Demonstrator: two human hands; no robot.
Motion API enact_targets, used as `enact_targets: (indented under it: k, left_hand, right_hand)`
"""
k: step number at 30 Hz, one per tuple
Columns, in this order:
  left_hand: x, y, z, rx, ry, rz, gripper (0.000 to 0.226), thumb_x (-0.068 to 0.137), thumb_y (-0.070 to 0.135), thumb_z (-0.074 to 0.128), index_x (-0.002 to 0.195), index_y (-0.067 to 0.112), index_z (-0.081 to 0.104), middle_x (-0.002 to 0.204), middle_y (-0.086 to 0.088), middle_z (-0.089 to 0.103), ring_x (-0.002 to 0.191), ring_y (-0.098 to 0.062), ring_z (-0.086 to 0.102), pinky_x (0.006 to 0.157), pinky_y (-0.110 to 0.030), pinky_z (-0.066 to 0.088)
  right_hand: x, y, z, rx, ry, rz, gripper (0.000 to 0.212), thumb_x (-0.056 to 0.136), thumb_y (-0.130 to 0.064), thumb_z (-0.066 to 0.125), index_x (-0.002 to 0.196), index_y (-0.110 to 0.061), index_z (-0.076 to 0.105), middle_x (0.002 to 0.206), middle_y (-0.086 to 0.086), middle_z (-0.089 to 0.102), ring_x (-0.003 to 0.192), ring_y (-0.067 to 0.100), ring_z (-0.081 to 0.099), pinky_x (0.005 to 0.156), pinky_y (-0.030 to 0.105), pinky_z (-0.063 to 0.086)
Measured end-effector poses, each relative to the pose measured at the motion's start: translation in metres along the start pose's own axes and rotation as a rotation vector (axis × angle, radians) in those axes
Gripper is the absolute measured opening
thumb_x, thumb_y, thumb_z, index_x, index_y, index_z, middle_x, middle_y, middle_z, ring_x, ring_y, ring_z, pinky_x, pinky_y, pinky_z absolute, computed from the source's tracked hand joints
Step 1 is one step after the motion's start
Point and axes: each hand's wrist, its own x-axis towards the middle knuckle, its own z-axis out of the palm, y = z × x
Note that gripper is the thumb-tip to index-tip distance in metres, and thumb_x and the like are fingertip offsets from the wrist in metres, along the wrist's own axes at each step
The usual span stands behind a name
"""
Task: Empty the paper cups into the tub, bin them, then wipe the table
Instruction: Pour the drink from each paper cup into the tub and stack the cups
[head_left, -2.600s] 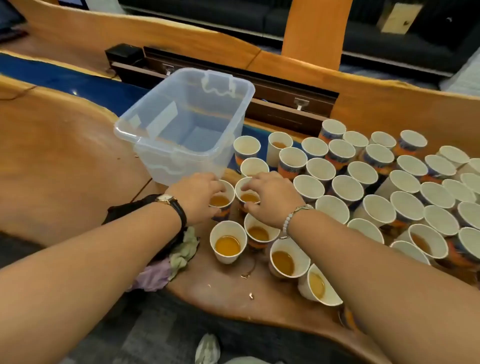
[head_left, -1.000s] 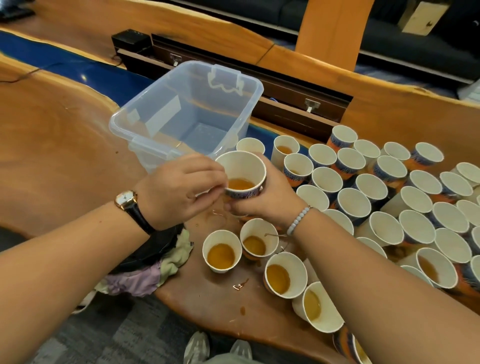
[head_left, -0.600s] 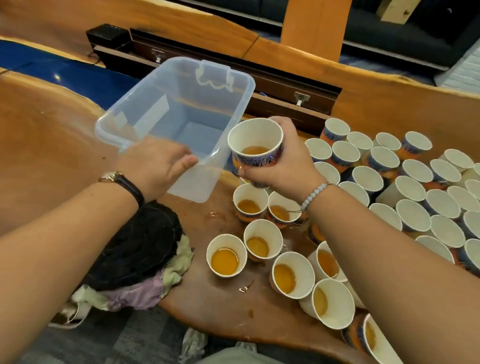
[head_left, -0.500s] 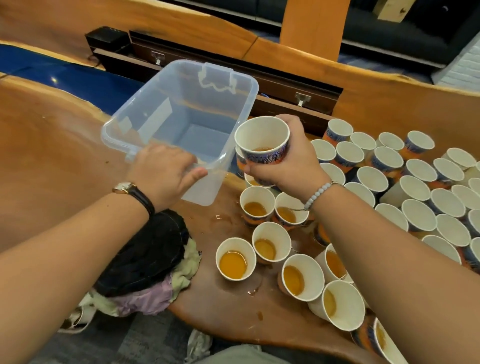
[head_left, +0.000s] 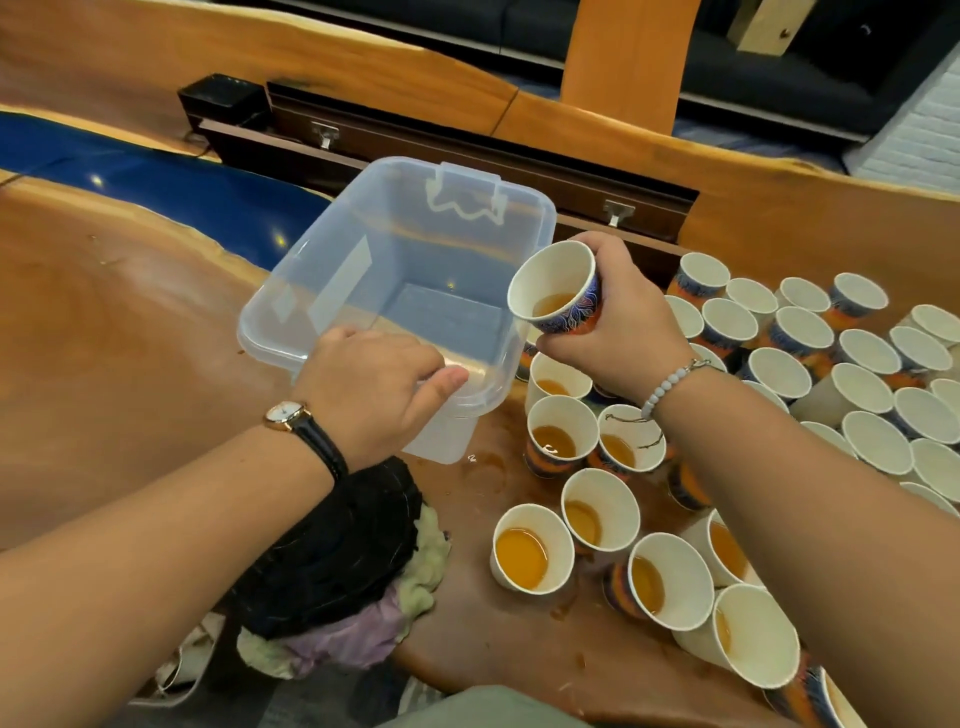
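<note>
My right grip (head_left: 618, 317) has lifted the paper cup (head_left: 563, 291) off the surface, where it stood among the others at the start, and carried it up toward 12 o'clock. The cup now leans toward 10 o'clock with its mouth at the right rim of the tub (head_left: 545, 228) (half a second ago it was upright). The liquid (head_left: 553, 304) inside has pooled against the lower side. My left grip (head_left: 369, 389) has left the cup it first touched and now holds the tub's near rim, at 8 o'clock from the raised cup.
</note>
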Motion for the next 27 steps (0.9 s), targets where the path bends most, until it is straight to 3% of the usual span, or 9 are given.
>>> enact_targets:
  k: [3,6,10,12,27]
  left_hand:
    - [0.006,-0.005,0.005,0.048,-0.069,0.025,0.077,0.082,0.06,-0.007,0.08,0.025,0.062,0.077,0.007,0.062,0.078,-0.019,0.058,0.074,-0.033,0.036]
    - [0.004,-0.008,0.011,0.037,-0.041,0.029,0.075,0.084,0.058,-0.004,0.081,0.026,0.063,0.075,0.007,0.061,0.077,-0.021,0.059,0.068,-0.031,0.034]
    - [0.008,-0.009,0.015,0.0,-0.029,0.005,0.073,0.087,0.058,0.004,0.106,0.029,0.068,0.102,0.01,0.068,0.098,-0.017,0.061,0.084,-0.034,0.039]
    - [0.008,-0.009,0.017,0.003,-0.041,-0.009,0.073,0.087,0.058,0.005,0.11,0.029,0.067,0.108,0.011,0.068,0.102,-0.015,0.061,0.089,-0.035,0.039]
    - [0.006,-0.008,0.015,-0.017,-0.05,-0.026,0.066,0.09,0.054,0.013,0.101,0.027,0.072,0.099,0.011,0.071,0.095,-0.016,0.064,0.082,-0.034,0.042]
  right_hand:
    - [0.005,-0.004,0.003,-0.107,0.014,0.0,0.086,0.067,-0.023,0.085,0.137,-0.028,0.034,0.131,-0.005,0.048,0.112,0.009,0.044,0.087,0.026,0.045]
    - [0.01,-0.005,0.005,-0.21,0.024,-0.016,0.088,0.066,-0.028,0.085,0.137,-0.031,0.035,0.131,-0.005,0.049,0.116,0.015,0.048,0.088,0.031,0.048]
    - [0.015,-0.008,0.008,-0.357,0.019,-0.041,0.087,0.067,-0.032,0.084,0.138,-0.032,0.034,0.131,-0.002,0.049,0.117,0.02,0.049,0.091,0.045,0.051]
    - [0.015,-0.009,0.008,-0.427,0.02,-0.042,0.087,0.067,-0.034,0.083,0.138,-0.033,0.032,0.131,-0.001,0.049,0.117,0.021,0.049,0.091,0.049,0.05]
    - [0.013,-0.013,0.006,-0.715,0.027,-0.132,0.083,0.075,-0.036,0.076,0.143,-0.033,0.027,0.133,0.002,0.046,0.12,0.026,0.043,0.094,0.048,0.039]
